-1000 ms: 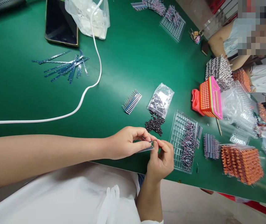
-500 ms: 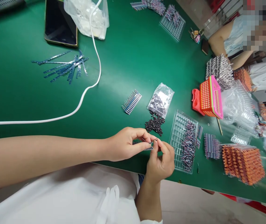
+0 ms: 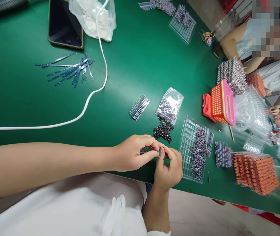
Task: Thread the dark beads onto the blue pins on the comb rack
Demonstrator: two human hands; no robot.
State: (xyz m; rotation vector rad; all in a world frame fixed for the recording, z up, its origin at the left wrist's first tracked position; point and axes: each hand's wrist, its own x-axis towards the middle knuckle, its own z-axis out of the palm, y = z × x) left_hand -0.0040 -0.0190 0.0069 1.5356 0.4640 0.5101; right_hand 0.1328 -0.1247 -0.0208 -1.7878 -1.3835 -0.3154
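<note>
My left hand [image 3: 135, 153] is closed, thumb and fingers pinching a small pinned strip [image 3: 159, 153] that is mostly hidden behind them. Meeting it at the fingertips, my right hand [image 3: 168, 167] pinches a tiny dark bead-like piece [image 3: 162, 147] against the strip's end. Just beyond the hands lies a heap of small dark beads [image 3: 163, 131], spilled from a clear plastic bag [image 3: 170, 103]. A strip with a row of bent wire pins [image 3: 139, 107] rests to the left of the bag. Right of my right hand is a clear compartment tray [image 3: 186, 147] partly covered with thin pinned parts [image 3: 199, 154].
A white cable [image 3: 88, 101] curves over the green table, near loose blue strips [image 3: 73, 70], a phone [image 3: 66, 26] and a plastic tub [image 3: 93, 19]. To the right stand an orange and pink basket [image 3: 222, 101] and stacked orange parts [image 3: 256, 172]. Co-workers sit at the far right.
Both hands stay nearly in place, fingertips together. The strip in my left hand has turned slightly, showing less of its face. A co-worker's hand at the far right has shifted.
</note>
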